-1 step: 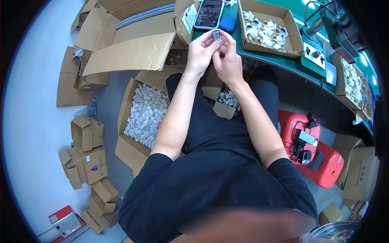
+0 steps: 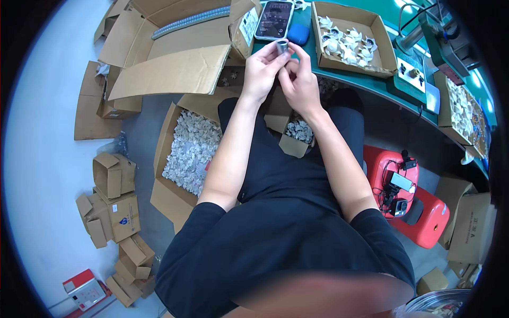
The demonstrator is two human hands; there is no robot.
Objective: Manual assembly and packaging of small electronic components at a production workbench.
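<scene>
Over the near edge of the green workbench, my two hands meet at a small grey metal cylinder with a dark open end facing up. My left hand is closed around it, thumb and fingertips pinching its side. The fingers of my right hand are curled, with the index fingertip against the cylinder's rim. Anything else inside the right fingers is hidden. Just beyond the hands lie a phone and a blue case. To their right is a shallow cardboard tray of white finned parts.
An open carton holding a ribbed grey strip stands at the left. Below it, a carton of small whitish parts sits beside my leg. A bench fixture stands right. Red stools carry cables and small devices.
The cylinder has tipped slightly, so more of its open end shows. Both hands stay in nearly the same place, with a small shift of the right fingers.
</scene>
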